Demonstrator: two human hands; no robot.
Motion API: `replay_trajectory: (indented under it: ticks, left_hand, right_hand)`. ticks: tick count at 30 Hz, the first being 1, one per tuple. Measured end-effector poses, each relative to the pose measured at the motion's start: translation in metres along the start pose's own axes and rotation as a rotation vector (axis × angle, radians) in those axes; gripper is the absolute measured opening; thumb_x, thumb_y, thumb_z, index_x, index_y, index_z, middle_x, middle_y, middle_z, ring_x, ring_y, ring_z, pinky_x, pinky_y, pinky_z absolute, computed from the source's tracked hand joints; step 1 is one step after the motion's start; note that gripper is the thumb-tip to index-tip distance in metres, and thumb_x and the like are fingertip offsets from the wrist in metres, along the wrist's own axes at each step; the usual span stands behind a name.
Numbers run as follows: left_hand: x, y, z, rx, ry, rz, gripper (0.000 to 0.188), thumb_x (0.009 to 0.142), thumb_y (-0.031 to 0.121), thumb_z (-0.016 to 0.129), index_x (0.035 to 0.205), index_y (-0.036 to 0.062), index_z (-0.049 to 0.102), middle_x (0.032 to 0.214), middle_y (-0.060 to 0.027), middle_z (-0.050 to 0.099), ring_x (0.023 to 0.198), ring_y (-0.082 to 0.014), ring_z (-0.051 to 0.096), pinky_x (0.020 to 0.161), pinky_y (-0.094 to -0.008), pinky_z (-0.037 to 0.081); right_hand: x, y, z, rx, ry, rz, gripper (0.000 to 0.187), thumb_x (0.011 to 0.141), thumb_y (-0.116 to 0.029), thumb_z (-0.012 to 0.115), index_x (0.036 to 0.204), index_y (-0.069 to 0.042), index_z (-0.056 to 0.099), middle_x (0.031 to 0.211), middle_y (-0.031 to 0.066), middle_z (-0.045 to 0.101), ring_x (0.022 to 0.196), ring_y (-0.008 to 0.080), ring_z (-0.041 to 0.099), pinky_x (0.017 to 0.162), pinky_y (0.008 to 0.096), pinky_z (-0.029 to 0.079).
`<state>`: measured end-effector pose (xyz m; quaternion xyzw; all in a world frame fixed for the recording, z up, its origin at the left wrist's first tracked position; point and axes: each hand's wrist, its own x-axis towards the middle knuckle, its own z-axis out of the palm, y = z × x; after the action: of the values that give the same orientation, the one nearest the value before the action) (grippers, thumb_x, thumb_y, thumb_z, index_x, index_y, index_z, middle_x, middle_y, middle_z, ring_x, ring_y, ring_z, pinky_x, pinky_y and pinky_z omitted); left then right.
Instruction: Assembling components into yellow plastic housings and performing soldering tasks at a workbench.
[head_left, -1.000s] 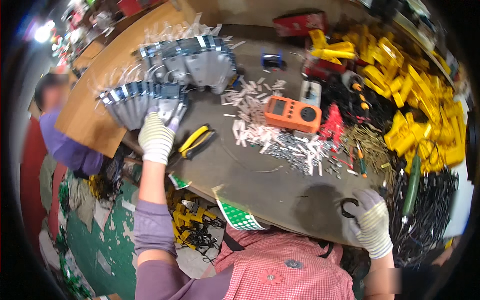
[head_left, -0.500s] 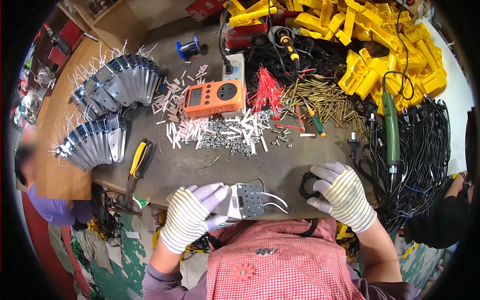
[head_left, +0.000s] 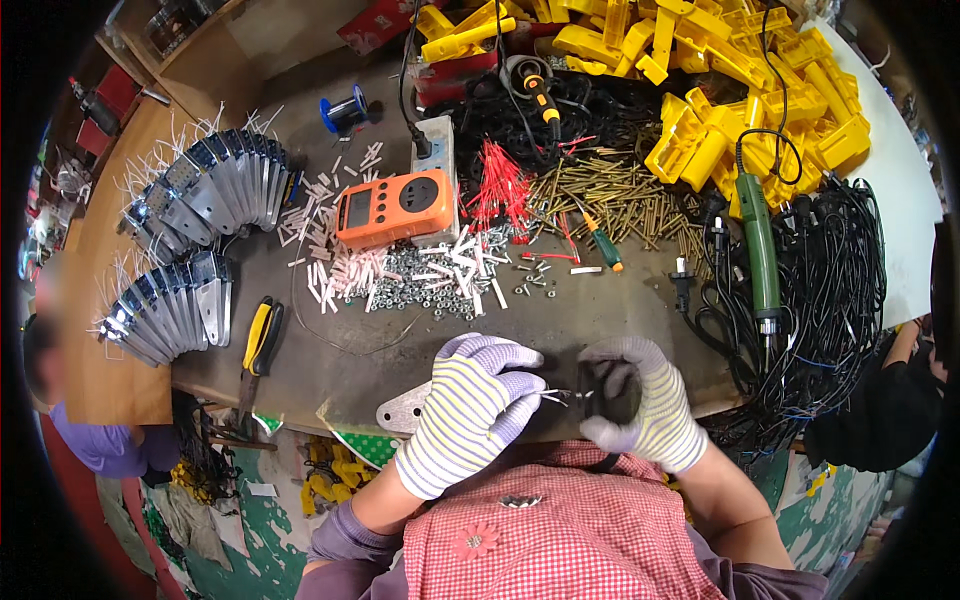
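My gloved left hand [head_left: 475, 410] lies over a flat metal plate [head_left: 403, 411], whose rounded end with holes shows to its left. Thumb and fingers are pinched together, with white wires [head_left: 556, 397] sticking out to the right of the fingertips. The rest of the plate is hidden under the hand. Facing it, my gloved right hand [head_left: 655, 410] curls round a black ring-shaped part [head_left: 608, 400], blurred by motion. A small gap separates the wire ends from this part. Both hands are at the table's near edge.
Rows of metal plates with wires [head_left: 215, 195] stand at left, near yellow-handled pliers [head_left: 259, 338]. An orange meter [head_left: 393, 210], ceramic-looking white tubes [head_left: 345, 270], nuts [head_left: 415, 290] and brass-coloured screws [head_left: 610, 205] fill the middle. A green electric screwdriver [head_left: 758, 250], black cables [head_left: 835, 290] and yellow housings [head_left: 720, 130] are right.
My left hand has moved right over the plate and now pinches its wires. My right hand has brought the black part left, closer to the wire ends. The view has shifted slightly.
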<state>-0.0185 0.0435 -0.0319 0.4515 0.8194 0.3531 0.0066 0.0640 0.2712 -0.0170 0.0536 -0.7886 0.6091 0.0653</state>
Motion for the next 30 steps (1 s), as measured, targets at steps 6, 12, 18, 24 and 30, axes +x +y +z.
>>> replay_trajectory:
  ticks: [6,12,18,24,30]
  left_hand:
    - [-0.017,0.006,-0.030,0.080,0.000,-0.107,0.087,0.069,0.040,0.081,0.141,0.0031,0.050,0.132,-0.0187,0.055,0.121,-0.0390,0.052,0.105,-0.0500,0.040]
    - [-0.026,0.003,-0.030,0.097,-0.206,-0.159,0.105,0.062,0.039,0.085,0.151,0.0032,0.042,0.125,-0.0192,0.058,0.114,-0.0396,0.052,0.105,-0.0494,0.039]
    - [-0.014,0.003,-0.009,0.055,-0.143,-0.097,0.106,0.067,0.048,0.085,0.152,0.0040,0.039,0.123,-0.0116,0.066,0.109,-0.0359,0.058,0.103,-0.0495,0.038]
    - [-0.011,0.005,-0.009,0.084,-0.161,-0.097,0.096,0.071,0.044,0.083,0.150,0.0052,0.043,0.116,-0.0078,0.069,0.104,-0.0314,0.060,0.103,-0.0479,0.038]
    - [-0.013,0.000,-0.006,0.085,-0.139,-0.054,0.092,0.073,0.045,0.082,0.149,0.0063,0.046,0.115,-0.0053,0.068,0.104,-0.0296,0.060,0.102,-0.0460,0.040]
  right_hand:
    - [0.007,0.011,0.035,-0.304,-0.067,-0.122,0.066,0.069,-0.022,0.084,0.126,-0.005,0.056,0.109,0.0160,0.064,0.096,0.0357,0.063,0.087,0.0437,0.053]
    - [0.013,0.006,0.034,-0.097,-0.287,0.011,0.053,0.080,-0.022,0.080,0.126,-0.007,0.058,0.110,0.0160,0.063,0.094,0.0328,0.065,0.084,0.0398,0.054]
    - [-0.002,0.004,0.010,-0.370,-0.396,-0.016,0.029,0.091,-0.021,0.072,0.115,-0.007,0.068,0.099,0.0122,0.070,0.093,0.0323,0.069,0.082,0.0403,0.056]
    - [0.094,0.004,-0.101,-0.824,0.306,-0.288,0.011,0.086,-0.009,0.068,0.095,-0.010,0.074,0.086,0.0115,0.070,0.079,0.0296,0.069,0.073,0.0417,0.056]
    - [0.187,0.057,-0.199,-1.964,-0.018,-0.374,0.013,0.085,-0.013,0.061,0.092,-0.013,0.072,0.092,0.0055,0.071,0.094,0.0262,0.068,0.074,0.0403,0.057]
